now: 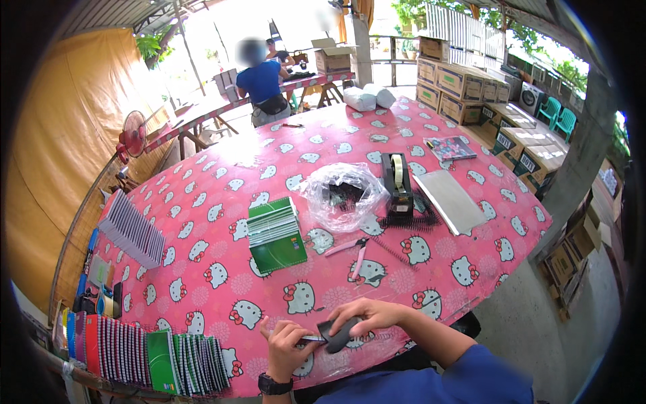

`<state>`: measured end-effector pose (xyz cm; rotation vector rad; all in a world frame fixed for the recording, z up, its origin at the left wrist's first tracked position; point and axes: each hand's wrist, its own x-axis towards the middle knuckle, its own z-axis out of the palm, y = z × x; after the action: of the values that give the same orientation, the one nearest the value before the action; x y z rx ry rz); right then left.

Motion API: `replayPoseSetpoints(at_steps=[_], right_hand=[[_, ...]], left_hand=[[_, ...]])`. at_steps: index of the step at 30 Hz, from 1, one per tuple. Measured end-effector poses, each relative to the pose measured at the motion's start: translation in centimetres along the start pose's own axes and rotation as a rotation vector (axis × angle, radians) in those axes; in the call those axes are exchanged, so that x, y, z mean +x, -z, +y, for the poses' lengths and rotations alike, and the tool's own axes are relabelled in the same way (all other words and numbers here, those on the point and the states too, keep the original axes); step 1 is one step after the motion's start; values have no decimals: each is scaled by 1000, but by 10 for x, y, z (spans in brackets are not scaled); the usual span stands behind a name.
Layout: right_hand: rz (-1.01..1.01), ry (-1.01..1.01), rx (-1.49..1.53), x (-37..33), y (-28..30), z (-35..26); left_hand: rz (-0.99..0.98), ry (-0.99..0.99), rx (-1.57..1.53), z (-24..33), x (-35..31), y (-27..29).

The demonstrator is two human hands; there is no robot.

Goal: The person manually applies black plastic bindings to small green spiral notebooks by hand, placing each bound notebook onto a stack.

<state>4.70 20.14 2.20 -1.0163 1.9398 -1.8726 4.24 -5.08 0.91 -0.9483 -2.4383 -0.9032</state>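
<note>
At the near edge of the table, my left hand is closed around a thin, light-edged flat piece; its kind does not show. Close beside it, my right hand grips a dark grey, rounded flat object, perhaps a small case or pouch. The two pieces meet between my hands, and I cannot tell whether they are joined. Beyond my hands lie pink-handled pliers and a loose black spiral binding coil. A short stack of green spiral notebooks rests farther left.
A clear plastic bag holds black coils. Right of it stand a tape dispenser and a pale flat sheet stack. Notebook rows line the left side. A fan, co-workers and cartons are beyond.
</note>
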Motion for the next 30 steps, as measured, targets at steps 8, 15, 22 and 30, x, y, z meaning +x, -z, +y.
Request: replayPoseSetpoints(at_steps=[8,15,22,30], right_hand=[[0,-201,-407,20,0,6],[-102,-254,-209,24,8,8],[-4,-89,-156,29,-13,10],[71,-238,-432,39,-9,32]], left_hand=[[15,44,-39,-8,-6,-4],[14,91,-49,-5,-8,-3],[250,609,-1105,-26,-36,-8],[353,560,-1137,-31,-44,-17]])
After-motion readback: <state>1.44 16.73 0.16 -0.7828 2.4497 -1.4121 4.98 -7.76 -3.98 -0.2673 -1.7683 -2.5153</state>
